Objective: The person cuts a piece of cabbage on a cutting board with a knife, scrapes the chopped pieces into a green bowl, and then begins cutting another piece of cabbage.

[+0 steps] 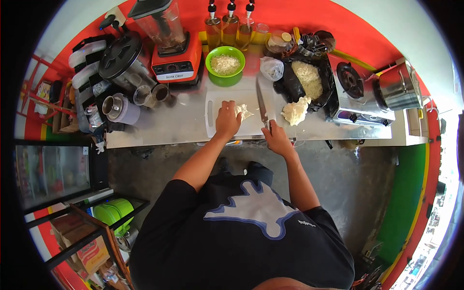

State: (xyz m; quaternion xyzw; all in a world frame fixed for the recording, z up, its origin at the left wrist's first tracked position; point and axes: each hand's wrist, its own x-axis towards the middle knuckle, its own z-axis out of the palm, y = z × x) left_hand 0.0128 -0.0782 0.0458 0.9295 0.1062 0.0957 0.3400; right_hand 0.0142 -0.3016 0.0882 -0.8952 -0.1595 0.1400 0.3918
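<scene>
On the white cutting board [217, 124] lies a pale cream piece of food with ragged edges [244, 112]. My left hand [228, 118] presses down on its left side, fingers curled over it. My right hand [278, 138] grips the handle of a kitchen knife [261, 99] at the right of the board, its long blade pointing away from me. A larger lump of the same pale food [296, 111] rests on the metal counter [164, 130], right of the knife. Behind the board, a green bowl [225, 79] holds pale shredded pieces.
A black plastic bag [290, 79] of pale shreds lies at the right, beside a gas stove [367, 108]. A crumpled clear bag [271, 68] is near it. At the back stand a red blender [178, 65] and pump bottles [230, 29]. Metal cups [163, 94] stand left.
</scene>
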